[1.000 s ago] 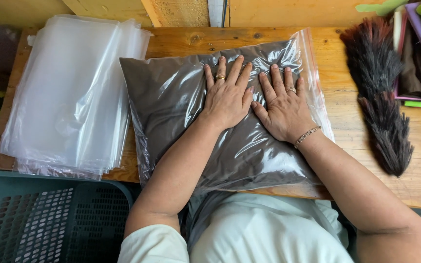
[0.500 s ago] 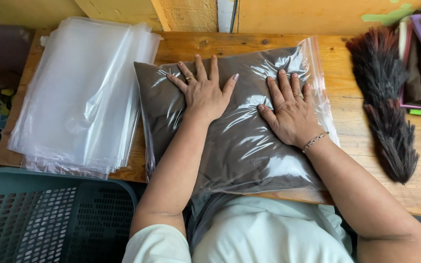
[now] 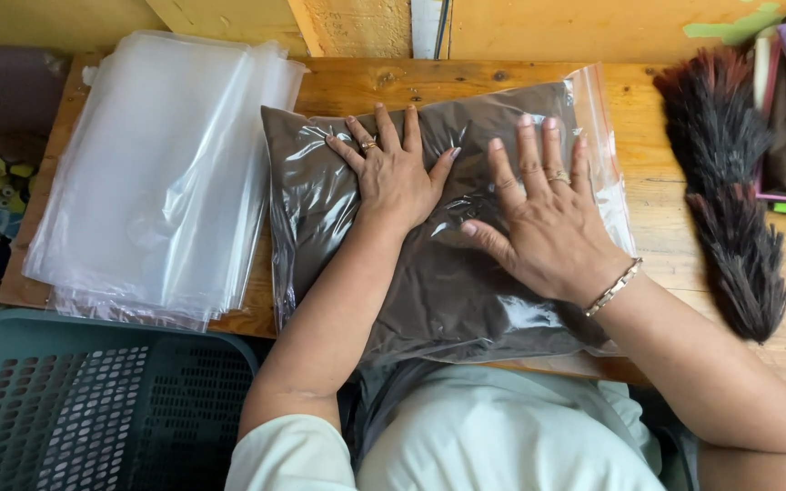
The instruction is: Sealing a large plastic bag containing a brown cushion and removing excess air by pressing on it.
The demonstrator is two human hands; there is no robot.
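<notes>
**Both hands flat on a filled clear bag at desk centre**

The clear plastic bag, packed with dark brown cloth, lies on the wooden desk at frame centre; its near edge overhangs the desk toward the person.

The left hand rests palm down on the bag's upper part, about 11 o'clock from bag centre, fingers spread, gripping nothing. The right hand lies flat at about 2 o'clock, fingers extended toward the bag's far edge, thumb out to the side, likewise holding nothing. Both hands are in contact with the plastic.

At 9 o'clock of the bag, a stack of empty clear bags touches it. At 3 o'clock lies a dark feather duster, apart from the bag. A green perforated crate sits at 7 o'clock, below the desk edge.
</notes>
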